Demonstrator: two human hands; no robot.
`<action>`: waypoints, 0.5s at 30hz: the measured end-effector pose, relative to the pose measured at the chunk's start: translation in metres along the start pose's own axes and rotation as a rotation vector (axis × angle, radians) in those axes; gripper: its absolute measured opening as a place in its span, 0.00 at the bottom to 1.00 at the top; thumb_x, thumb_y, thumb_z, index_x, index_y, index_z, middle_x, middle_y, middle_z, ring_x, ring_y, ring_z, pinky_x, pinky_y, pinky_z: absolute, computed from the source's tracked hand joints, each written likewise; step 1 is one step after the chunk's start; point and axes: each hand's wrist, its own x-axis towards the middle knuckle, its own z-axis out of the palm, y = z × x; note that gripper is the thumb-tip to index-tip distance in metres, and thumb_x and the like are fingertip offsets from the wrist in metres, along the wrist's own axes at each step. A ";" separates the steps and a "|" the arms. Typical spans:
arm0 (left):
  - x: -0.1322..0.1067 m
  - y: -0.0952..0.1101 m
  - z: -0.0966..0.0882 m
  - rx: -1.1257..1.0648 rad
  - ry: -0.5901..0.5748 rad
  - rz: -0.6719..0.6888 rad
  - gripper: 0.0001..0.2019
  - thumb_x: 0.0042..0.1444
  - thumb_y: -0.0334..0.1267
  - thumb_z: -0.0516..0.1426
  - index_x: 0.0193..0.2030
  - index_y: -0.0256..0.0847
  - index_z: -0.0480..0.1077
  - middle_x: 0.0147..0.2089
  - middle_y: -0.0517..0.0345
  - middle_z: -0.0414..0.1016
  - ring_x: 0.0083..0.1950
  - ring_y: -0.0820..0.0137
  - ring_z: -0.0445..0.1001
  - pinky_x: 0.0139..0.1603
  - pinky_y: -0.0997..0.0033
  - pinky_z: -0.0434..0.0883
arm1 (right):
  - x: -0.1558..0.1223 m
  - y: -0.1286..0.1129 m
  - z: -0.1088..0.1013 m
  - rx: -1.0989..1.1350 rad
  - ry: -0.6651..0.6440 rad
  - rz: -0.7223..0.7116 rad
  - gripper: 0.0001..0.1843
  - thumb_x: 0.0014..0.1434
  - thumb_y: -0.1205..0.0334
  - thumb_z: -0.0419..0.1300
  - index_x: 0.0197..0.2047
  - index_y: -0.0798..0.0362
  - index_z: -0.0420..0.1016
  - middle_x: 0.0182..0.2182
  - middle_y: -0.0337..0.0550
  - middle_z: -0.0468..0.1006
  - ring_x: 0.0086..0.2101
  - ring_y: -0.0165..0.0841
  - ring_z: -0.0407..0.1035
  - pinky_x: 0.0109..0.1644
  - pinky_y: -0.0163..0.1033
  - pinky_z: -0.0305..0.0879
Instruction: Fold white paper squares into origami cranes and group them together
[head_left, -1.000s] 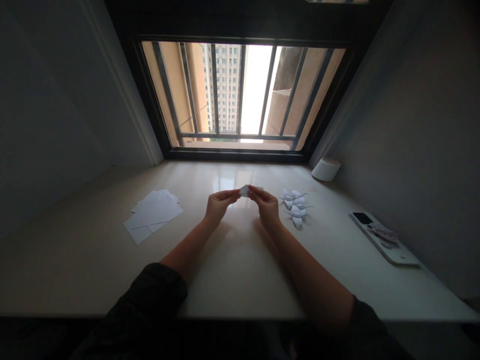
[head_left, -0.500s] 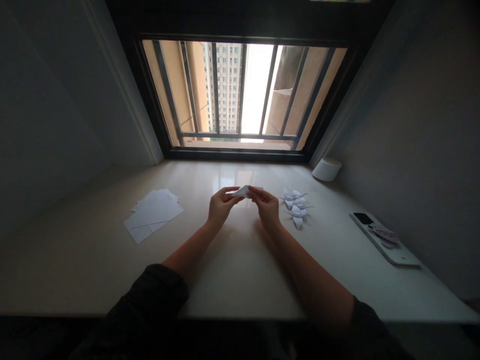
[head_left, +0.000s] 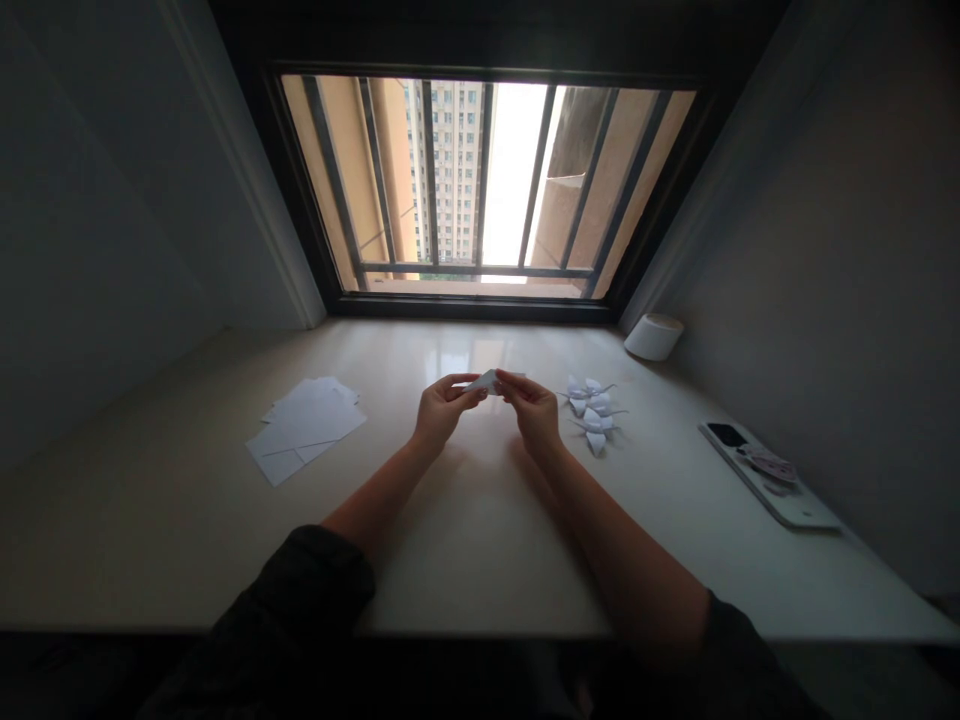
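A small folded piece of white paper is held up between my two hands, above the pale sill. My left hand pinches its left side between thumb and fingers. On the other side, my right hand grips the paper with thumb and fingertips near its peak. Fingers cover part of the paper, so its full shape is hidden. Just right of my right hand lie several folded white paper cranes. Off to the left is a loose stack of white paper sheets.
The pale sill runs up to a dark-framed window with bars outside. A white cylindrical object stands in the back right corner. A phone in a light case lies by the right wall.
Both hands stay in nearly the same place, still on the folded paper. Only slight finger movement shows, and the view has shifted a little.
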 end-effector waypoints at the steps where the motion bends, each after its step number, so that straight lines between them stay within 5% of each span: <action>1: 0.000 0.000 0.000 0.004 -0.009 -0.005 0.23 0.38 0.42 0.68 0.42 0.35 0.74 0.33 0.51 0.80 0.38 0.64 0.77 0.45 0.62 0.71 | 0.000 0.000 0.000 -0.007 0.004 0.001 0.15 0.43 0.57 0.68 0.36 0.49 0.81 0.35 0.42 0.81 0.37 0.37 0.73 0.40 0.43 0.69; 15: -0.002 0.005 -0.004 -0.012 -0.193 -0.075 0.25 0.44 0.42 0.65 0.50 0.35 0.71 0.39 0.48 0.79 0.45 0.61 0.76 0.52 0.57 0.67 | 0.006 0.003 -0.007 -0.081 0.036 -0.027 0.14 0.46 0.56 0.65 0.37 0.51 0.80 0.34 0.43 0.81 0.34 0.35 0.72 0.37 0.40 0.67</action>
